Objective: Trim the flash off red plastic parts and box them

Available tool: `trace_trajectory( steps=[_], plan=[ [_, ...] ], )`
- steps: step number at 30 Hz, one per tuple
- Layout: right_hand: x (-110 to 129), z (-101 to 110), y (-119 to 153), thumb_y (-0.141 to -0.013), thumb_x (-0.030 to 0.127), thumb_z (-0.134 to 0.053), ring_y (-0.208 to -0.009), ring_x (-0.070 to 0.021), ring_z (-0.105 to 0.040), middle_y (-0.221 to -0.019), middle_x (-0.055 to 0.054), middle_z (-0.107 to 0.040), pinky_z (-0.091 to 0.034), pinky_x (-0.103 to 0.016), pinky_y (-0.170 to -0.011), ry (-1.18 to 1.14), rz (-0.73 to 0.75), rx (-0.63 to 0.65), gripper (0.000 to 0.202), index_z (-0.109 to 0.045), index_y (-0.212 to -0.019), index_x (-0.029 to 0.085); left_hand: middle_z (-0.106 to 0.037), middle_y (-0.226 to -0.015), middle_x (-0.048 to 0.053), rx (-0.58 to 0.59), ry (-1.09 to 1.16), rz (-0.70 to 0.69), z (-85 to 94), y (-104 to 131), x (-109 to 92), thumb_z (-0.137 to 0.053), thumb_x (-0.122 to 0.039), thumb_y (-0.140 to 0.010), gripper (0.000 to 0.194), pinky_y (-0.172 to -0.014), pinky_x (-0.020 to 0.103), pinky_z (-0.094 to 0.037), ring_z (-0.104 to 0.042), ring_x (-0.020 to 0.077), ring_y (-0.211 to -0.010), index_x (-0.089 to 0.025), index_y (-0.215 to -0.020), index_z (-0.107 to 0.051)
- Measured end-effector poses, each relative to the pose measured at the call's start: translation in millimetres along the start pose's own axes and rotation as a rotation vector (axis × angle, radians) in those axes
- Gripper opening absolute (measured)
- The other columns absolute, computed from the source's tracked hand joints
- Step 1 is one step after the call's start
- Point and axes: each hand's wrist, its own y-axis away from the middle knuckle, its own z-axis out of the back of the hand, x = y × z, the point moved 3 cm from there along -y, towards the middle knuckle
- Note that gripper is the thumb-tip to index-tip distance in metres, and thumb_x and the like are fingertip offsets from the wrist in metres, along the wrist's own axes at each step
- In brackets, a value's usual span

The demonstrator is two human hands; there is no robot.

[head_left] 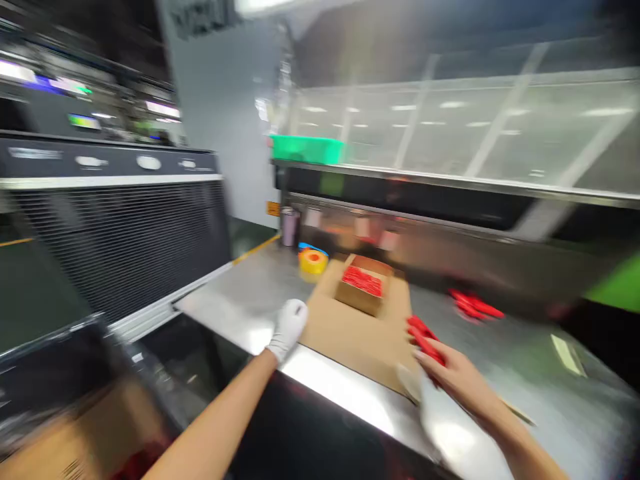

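My left hand [291, 324], in a white glove, rests at the left edge of a flat cardboard sheet [350, 340]. Its fingers look curled in, with a small dark spot at the knuckles; what they hold, if anything, is hidden. Bare, my right hand [453, 370] is closed around several red pieces [425, 339] over the sheet's right edge; blur hides their exact kind. An open cardboard box [359, 299] stands on the sheet, with many thin red pieces [363, 281] inside. Similar red pieces [475, 305] lie on the metal table to the right.
Yellow tape [313, 261] and a lilac bottle [289, 227] stand at the metal table's [240, 287] back left. A green tray [307, 149] sits on the ledge above. A pale strip [569, 355] lies at right. Lower left is a bin with cardboard [115, 427].
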Motion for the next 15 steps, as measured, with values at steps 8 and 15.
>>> trace_trajectory(
  steps=[8,15],
  plan=[
    [8.1,-30.5,47.5,-0.078,0.085,-0.062,-0.053,-0.0126,-0.051,-0.071,-0.002,-0.057,-0.043,-0.019,-0.046,-0.422,-0.13,0.525,0.083,-0.058,-0.113,0.01,-0.063,-0.124,0.008,0.25,0.14,-0.311,-0.3,49.2,-70.6,-0.054,-0.025,-0.08,0.045,-0.098,0.044,-0.048,-0.059,0.0253,-0.112,-0.02,-0.124,-0.057],
    [9.5,-66.6,70.2,-0.081,0.08,-0.066,-0.051,-0.0138,-0.056,-0.064,-0.002,-0.057,-0.043,-0.016,-0.044,-0.448,-0.222,1.083,0.069,-0.061,-0.08,0.012,-0.073,-0.098,0.003,0.883,0.039,-0.57,4.5,135.3,-142.0,-0.053,-0.017,-0.078,0.033,-0.082,0.032,-0.05,-0.066,0.0228,-0.09,-0.028,-0.106,-0.068]
  ],
)
